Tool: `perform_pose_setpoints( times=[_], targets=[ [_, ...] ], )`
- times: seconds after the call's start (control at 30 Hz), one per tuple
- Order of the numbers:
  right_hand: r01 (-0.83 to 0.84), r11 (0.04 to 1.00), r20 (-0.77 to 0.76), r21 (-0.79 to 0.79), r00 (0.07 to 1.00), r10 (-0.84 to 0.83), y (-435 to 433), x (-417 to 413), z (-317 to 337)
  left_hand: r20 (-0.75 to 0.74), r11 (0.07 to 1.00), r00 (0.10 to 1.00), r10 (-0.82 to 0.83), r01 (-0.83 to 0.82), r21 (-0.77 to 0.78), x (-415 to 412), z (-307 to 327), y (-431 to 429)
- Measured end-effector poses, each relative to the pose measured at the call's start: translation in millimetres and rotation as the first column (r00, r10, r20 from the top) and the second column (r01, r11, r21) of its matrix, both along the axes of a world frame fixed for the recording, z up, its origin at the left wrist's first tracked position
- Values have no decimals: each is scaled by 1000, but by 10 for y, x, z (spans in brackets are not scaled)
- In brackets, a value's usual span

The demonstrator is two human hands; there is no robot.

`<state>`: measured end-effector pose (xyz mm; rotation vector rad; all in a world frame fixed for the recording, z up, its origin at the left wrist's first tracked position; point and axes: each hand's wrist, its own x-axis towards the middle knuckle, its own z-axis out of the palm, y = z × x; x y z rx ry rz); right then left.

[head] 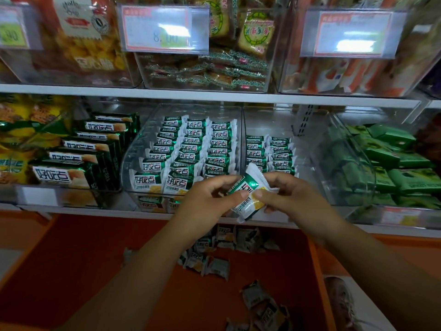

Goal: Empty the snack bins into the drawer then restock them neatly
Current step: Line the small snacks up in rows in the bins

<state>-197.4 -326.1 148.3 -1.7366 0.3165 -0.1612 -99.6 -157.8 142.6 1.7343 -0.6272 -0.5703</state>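
Several green boxes [78,158]: at 9 o'clock, in a row on the lower shelf [95,212].
Full bin [131,161]: clear plastic, just right of the boxes, at 10 o'clock from the middle of the view; green and white snack packets [191,149] stand in it in three tidy rows.
Left hand [210,197]: a little below the middle of the view; the fingers are curled; thumb and forefinger pinch the left end of the held packet [249,192].
Drawer [71,271]: orange, open, at 6 o'clock; loose packets [214,256] lie scattered on its floor, some at 5 o'clock.
Held packet: green and white with a yellow picture, tilted, in the air between the left hand and the right hand [288,194], in front of the shelf edge where the two bins meet, above the drawer.
Right hand: the fingers are curled around the right end of the held packet; the thumb lies on its front face.
Half-filled bin [307,149]: clear plastic, at 1 o'clock from the right hand, touching the full bin; two short rows [269,151] of the same kind stand on its left side.
Green packs [393,158]: at 3 o'clock, piled in another clear bin; the print is too blurred to read.
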Motion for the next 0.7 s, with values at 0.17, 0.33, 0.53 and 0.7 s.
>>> perform_pose_setpoints(
  times=[0.17,0.33,0.53,0.7],
  targets=[
    [32,989,-51,143,998,-25,-69,21,-58,-6,998,1000,-20,20,59,40,-53,-34],
    [-25,985,-101,-171,995,8,-258,-16,134,204,989,976,-70,41,144,109,-28,-218],
    [153,717,-117,-680,943,-312,-1203,161,293,572,941,810,-128,-82,327,445,-142,-511],
    [42,462,-110,-886,949,-296,-1786,559,212,506,950,851,-140,-29,311,468,-337,-531]
  ],
)
